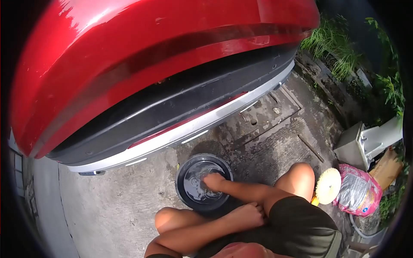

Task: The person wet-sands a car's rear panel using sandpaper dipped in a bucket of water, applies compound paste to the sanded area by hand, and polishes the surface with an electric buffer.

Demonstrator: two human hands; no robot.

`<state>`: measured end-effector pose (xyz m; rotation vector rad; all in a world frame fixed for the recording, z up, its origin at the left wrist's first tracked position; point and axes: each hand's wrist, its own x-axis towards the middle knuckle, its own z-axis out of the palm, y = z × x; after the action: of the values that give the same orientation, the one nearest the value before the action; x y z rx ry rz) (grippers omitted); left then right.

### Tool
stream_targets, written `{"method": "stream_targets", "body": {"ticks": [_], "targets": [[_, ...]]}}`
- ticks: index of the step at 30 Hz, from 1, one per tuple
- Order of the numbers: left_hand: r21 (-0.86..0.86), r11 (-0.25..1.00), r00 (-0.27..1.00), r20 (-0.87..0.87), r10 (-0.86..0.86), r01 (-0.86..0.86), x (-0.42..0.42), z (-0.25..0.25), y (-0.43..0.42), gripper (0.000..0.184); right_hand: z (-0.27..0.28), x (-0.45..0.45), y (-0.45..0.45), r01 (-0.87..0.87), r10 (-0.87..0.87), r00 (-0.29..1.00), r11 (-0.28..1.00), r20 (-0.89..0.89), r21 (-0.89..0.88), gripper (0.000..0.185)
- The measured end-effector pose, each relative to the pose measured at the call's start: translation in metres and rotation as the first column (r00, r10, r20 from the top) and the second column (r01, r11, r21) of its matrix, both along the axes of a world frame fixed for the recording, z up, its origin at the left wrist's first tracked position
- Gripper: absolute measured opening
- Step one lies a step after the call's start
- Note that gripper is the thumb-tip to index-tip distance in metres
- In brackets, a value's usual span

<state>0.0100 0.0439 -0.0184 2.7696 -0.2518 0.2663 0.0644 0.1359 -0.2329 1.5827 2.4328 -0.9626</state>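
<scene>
Here's the right hand [212, 181] dipping into the round black basin [180, 195] on the ground, most of the water [192, 178] lying to its left; can't tell what it grips! The left hand [248, 215], farther off, curls by the right arm [247, 191], its hold unclear.

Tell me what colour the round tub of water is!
The tub is black, or a very dark grey. It shows best in the head view.

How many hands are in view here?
2: the right hand dips into water in the black basin; the left hand lies against the right arm. No other hand shows.
</scene>
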Motion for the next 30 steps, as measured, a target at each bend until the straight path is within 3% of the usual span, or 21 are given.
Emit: {"method": "stream_targets", "body": {"ticks": [1, 4, 5, 8, 12, 16, 23, 30], "targets": [[-0.030, 0.999, 0.999, 0.036, 0.015, -0.014, 0.000, -0.002, -0.002, 0.018, 0.007, 0.002, 0.000, 0.050, -0.045, 0.997, 0.996, -0.067, 0.071, 0.028], [-0.103, 0.994, 0.994, 0.094, 0.053, -0.043, 0.000, 0.002, -0.001, 0.016, 0.038, 0.004, 0.009, 0.106, -0.106, 0.994, 0.994, -0.015, -0.017, 0.028], [-0.118, 0.992, 0.993, 0.099, 0.056, -0.045, -0.001, 0.003, 0.001, 0.015, 0.022, 0.003, 0.006, 0.226, -0.204, 0.959, 0.969, -0.197, 0.100, 0.028], [-0.052, 0.999, 0.999, 0.036, -0.009, 0.011, 0.000, -0.002, 0.000, 0.017, 0.015, 0.009, 0.020, 0.253, -0.257, 0.966, 0.962, -0.034, -0.099, 0.029], [-0.070, 0.997, 0.998, 0.064, -0.016, 0.021, 0.005, -0.009, 0.001, 0.020, 0.004, 0.006, 0.004, 0.375, -0.379, 0.892, 0.925, -0.247, -0.063, 0.029], [-0.127, 0.991, 0.997, 0.067, -0.030, 0.039, 0.007, -0.011, 0.003, 0.022, -0.003, -0.004, -0.005, 0.355, -0.351, 0.873, 0.933, -0.338, -0.051, 0.026], [-0.123, 0.991, 0.994, -0.090, -0.059, 0.048, 0.009, -0.015, 0.002, 0.024, -0.023, -0.012, 0.000, 0.306, -0.332, 0.900, 0.943, -0.284, -0.131, 0.026], [-0.362, 0.932, 0.988, -0.152, -0.040, -0.018, 0.013, -0.019, 0.004, 0.033, -0.021, -0.016, 0.010, 0.254, -0.297, 0.921, 0.949, -0.254, -0.186, 0.034]]}}
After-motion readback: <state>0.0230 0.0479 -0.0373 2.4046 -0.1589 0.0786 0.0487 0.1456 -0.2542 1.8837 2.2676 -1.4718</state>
